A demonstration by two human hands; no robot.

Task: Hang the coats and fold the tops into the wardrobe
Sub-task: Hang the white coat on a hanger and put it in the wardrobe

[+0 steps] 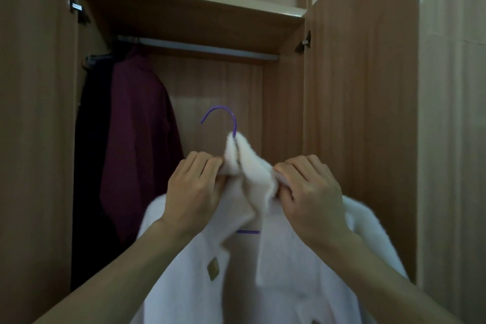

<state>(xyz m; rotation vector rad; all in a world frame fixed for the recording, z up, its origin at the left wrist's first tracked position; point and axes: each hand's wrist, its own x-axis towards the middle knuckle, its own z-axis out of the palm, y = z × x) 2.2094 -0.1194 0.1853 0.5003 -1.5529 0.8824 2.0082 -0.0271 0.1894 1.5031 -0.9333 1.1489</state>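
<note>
As my left hand and right hand pinch the white coat, its hanger (hook unheld) could slip out.

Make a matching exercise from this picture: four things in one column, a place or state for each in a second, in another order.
1. white coat
2. purple hanger
3. maroon coat
4. rail

a. hangs at the left of the wardrobe
b. runs across the top, inside
c. held at the collar by left hand and right hand
d. hook free, above the collar

Pairs: 1-c, 2-d, 3-a, 4-b
</note>
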